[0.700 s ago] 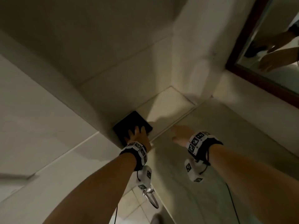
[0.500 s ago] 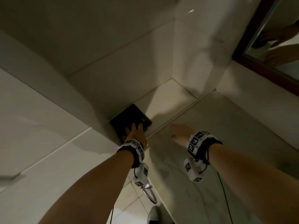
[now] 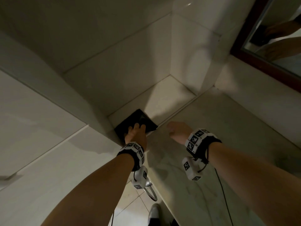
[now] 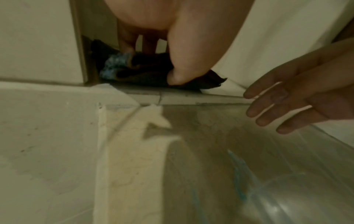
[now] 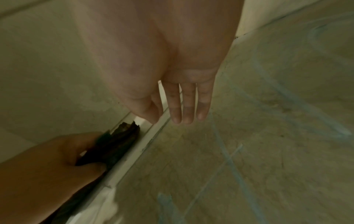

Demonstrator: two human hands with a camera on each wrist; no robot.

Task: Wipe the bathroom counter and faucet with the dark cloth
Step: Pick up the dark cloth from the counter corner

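The dark cloth (image 3: 138, 119) lies folded on a white tiled ledge (image 3: 169, 95) in the corner, at the left end of the marble counter (image 3: 228, 128). My left hand (image 3: 135, 132) is on it. In the left wrist view the thumb and fingers pinch the dark cloth (image 4: 145, 71) against the ledge. The right wrist view shows that left hand (image 5: 57, 159) curled round the cloth (image 5: 114, 144). My right hand (image 3: 177, 131) hovers just right of it over the counter (image 5: 268, 136), fingers (image 5: 187, 106) straight and holding nothing. No faucet is in view.
A dark-framed mirror (image 3: 260, 51) hangs at the upper right above the counter. Tiled walls close in the ledge on the left and behind. Below the counter's left edge are the floor tiles (image 3: 135, 203), a metal ring (image 3: 151, 191) and a shoe (image 3: 154, 211).
The head view has shifted a little. My left hand stays on the cloth and my right hand hovers in about the same spot.
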